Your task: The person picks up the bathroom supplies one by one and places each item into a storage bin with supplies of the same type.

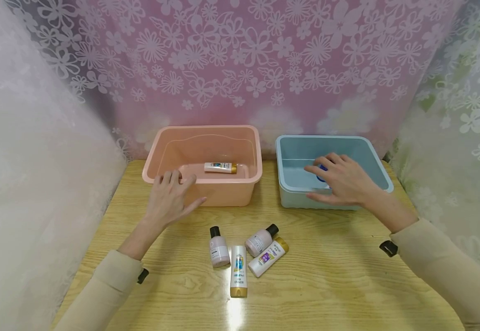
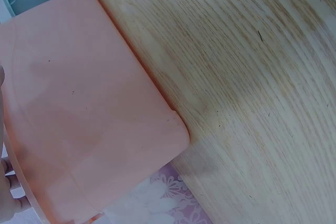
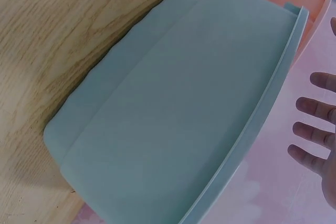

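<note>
My left hand (image 1: 167, 197) is at the near rim of the pink bin (image 1: 227, 195), fingers loosely bent and thumb out to the side, holding nothing. In the left wrist view its fingertips (image 2: 13, 182) show by the rim. Over the near side of the blue bin (image 1: 291, 197) hovers my right hand (image 1: 343, 181), its fingers spread and nothing in its grasp. The right wrist view has those fingers (image 3: 315, 108) apart above the rim. Beneath the hand a dark blue object (image 1: 322, 172) shows inside the blue bin, mostly hidden. A white tube with a gold cap (image 1: 219, 167) lies in the pink bin.
On the wooden table (image 1: 326, 285), nearer me, lie two pinkish bottles with black caps, one left (image 1: 219, 253) and one right (image 1: 258, 242). Beside them are a white gold-capped tube (image 1: 239, 266) and another with a purple label (image 1: 266, 259). A flowered curtain (image 1: 240, 59) hangs behind the bins.
</note>
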